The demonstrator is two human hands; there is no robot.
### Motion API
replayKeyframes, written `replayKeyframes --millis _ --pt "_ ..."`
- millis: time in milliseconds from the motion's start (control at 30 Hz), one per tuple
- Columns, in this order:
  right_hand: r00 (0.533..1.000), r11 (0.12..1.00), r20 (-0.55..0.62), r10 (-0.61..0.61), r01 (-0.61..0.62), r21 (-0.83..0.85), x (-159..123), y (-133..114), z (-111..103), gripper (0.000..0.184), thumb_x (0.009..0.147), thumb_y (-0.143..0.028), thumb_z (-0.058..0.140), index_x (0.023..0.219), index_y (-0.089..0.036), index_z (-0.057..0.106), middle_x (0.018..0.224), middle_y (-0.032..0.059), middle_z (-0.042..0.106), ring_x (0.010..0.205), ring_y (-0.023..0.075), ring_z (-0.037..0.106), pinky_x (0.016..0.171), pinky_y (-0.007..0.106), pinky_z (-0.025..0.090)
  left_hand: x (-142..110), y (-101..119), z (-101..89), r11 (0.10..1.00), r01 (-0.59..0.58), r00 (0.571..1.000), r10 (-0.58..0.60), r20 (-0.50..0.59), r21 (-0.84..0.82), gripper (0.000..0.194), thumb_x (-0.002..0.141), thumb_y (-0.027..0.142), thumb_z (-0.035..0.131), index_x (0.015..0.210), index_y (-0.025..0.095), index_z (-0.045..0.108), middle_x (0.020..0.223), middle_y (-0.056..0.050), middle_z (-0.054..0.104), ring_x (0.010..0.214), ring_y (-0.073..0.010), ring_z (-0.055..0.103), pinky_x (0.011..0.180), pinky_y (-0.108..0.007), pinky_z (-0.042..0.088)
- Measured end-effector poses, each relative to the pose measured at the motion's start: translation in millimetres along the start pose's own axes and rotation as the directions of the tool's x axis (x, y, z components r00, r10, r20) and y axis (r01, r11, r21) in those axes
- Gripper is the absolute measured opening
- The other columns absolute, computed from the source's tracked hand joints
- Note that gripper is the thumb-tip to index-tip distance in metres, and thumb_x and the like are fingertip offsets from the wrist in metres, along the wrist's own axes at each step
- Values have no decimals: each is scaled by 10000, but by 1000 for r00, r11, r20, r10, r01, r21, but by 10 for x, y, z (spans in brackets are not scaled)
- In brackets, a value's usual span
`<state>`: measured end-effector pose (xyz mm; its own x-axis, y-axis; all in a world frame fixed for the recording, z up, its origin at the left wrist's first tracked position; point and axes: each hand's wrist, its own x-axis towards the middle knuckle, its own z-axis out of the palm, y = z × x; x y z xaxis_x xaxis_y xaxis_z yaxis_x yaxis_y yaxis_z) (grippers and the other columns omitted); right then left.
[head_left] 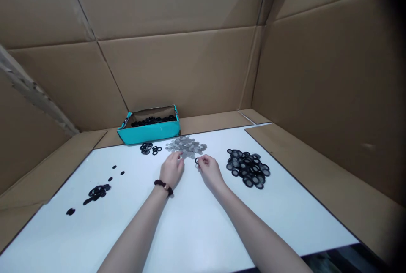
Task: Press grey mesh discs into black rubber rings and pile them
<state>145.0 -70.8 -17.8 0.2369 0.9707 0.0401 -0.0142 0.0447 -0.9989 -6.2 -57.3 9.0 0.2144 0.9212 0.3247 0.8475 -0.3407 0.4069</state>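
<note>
My right hand (209, 170) pinches a small black ring (196, 160) between thumb and fingertips, low over the white board. To its left, my left hand (171, 169) reaches to the near edge of a pile of thin grey discs (187, 145). Its fingers and thumb are a little apart, and nothing shows between them. A few black rings (146, 148) lie beyond and left of that hand. On the right is a heap of black rings with grey centres (249, 167).
A turquoise-sided open box (152, 132) of black rings stands at the back. Black pieces (98, 192) lie at the left, with a few loose black discs (110, 179) and a dark clump (70, 211). Cardboard walls (180, 70) enclose the white board (187, 230).
</note>
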Motion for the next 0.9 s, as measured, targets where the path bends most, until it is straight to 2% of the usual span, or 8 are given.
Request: replayKeyframes --millis 67,133,233,467,533,633,767,900 --pt "999 1000 -33 -6 5 -31 21 -14 -5 251 684 -438 529 617 -197 513 536 6 539 524 139 528 518 252 403 105 -39 31 984 160 987 -159 -20 75 247 905 195 431 1040 166 636 1046 -104 663 1005 -224 619 854 -319 481" --pt "999 999 -31 -18 16 -52 35 -17 2 241 696 -427 519 616 -200 508 539 8 546 525 145 534 522 257 411 198 -21 82 964 230 973 -231 -7 132 258 914 231 432 1021 164 656 1062 -112 658 1014 -240 617 840 -326 479" --pt "998 995 -30 -49 46 -89 44 -11 18 226 714 -403 518 614 -202 507 539 9 559 522 149 537 530 259 416 283 64 155 954 222 973 -231 22 203 284 926 288 434 1012 168 677 1091 -118 646 1050 -251 602 840 -327 476" --pt "999 997 -33 -10 7 -82 55 -21 27 198 731 -355 517 607 -200 517 534 1 564 521 148 549 556 260 428 297 115 206 950 149 987 -162 23 274 255 918 235 434 968 176 676 1057 -108 656 1030 -240 605 832 -316 473" --pt "999 997 -34 -2 -1 -74 60 -18 26 196 732 -350 522 606 -201 517 534 0 563 532 151 558 562 260 430 304 81 215 965 161 987 -162 -14 205 226 896 210 454 950 179 672 1043 -107 662 1024 -242 606 826 -319 472" --pt "999 997 -41 6 -9 -72 75 4 31 195 738 -346 523 612 -198 524 536 -1 564 536 153 563 564 260 423 333 10 213 970 239 968 -241 -68 -37 178 851 177 484 867 179 661 967 -88 682 967 -223 624 829 -308 472" --pt "1000 993 -29 8 -12 -117 114 57 50 151 723 -303 529 626 -189 543 543 0 577 535 147 552 573 260 407 320 -50 173 858 323 924 -378 -65 -400 135 819 181 483 835 162 615 840 -66 683 793 -184 639 764 -286 482" --pt "1000 990 -2 -16 15 -139 116 78 59 125 696 -282 550 617 -185 536 542 -7 581 524 126 523 540 241 376 133 7 134 767 326 920 -391 0 -553 106 814 189 455 805 167 558 797 -68 670 744 -175 623 712 -284 477"
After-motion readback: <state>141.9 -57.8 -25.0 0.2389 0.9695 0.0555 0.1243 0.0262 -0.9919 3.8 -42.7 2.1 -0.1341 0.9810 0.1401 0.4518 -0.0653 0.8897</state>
